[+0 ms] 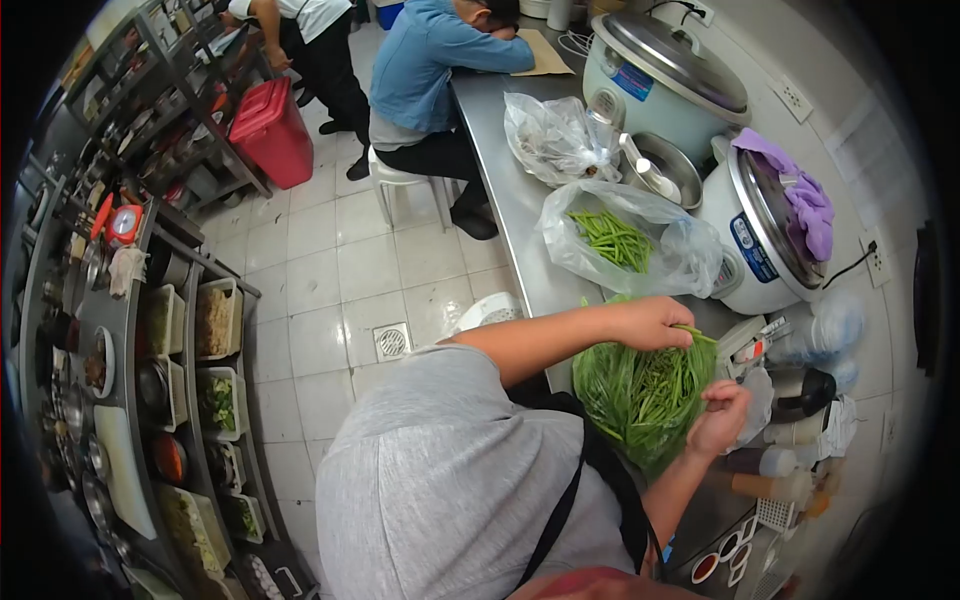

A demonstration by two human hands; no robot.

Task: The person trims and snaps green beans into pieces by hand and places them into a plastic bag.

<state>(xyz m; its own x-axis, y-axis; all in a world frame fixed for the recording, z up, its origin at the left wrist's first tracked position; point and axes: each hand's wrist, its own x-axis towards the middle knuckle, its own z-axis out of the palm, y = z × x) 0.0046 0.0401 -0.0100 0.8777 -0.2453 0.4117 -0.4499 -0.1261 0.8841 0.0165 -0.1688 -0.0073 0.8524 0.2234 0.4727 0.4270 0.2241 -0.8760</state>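
Observation:
A green plastic bag lies open on the steel table with a heap of thin green beans in it. Over the bag's far side, my left hand is closed, with a green bean sticking out past its fingertips. My right hand hovers at the bag's right edge, fingers curled together; whatever they may hold is too small to make out. Beyond my left hand, a clear plastic bag holds cut green bean pieces.
Two large rice cookers stand along the wall, with a purple cloth on one lid. A steel bowl and another clear bag are near. A seated person leans on the table. Shelves with food tubs line the left.

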